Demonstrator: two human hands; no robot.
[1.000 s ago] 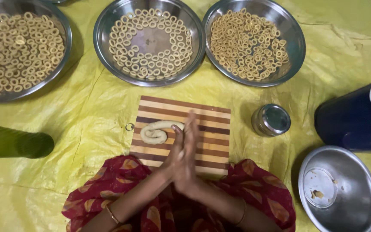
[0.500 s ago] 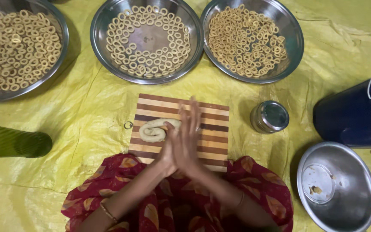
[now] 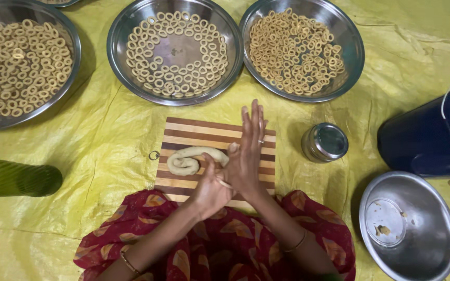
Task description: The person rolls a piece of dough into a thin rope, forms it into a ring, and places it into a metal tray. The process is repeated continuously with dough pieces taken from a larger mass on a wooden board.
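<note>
Both hands, left hand (image 3: pixel 212 190) and right hand (image 3: pixel 247 151), press palm to palm around a thin pale dough strand (image 3: pixel 224 182), above the striped wooden board (image 3: pixel 204 132) holding a coiled dough lump (image 3: pixel 191 158).

- A home food-making spot set up on the floor, covered with a yellow plastic sheet (image 3: pixel 105 135).
- Three steel plates (image 3: pixel 175 96) across the top of the frame hold small dough rings.
- A striped wooden board (image 3: pixel 194 132) at centre carries a dough lump (image 3: pixel 186 160).
</note>
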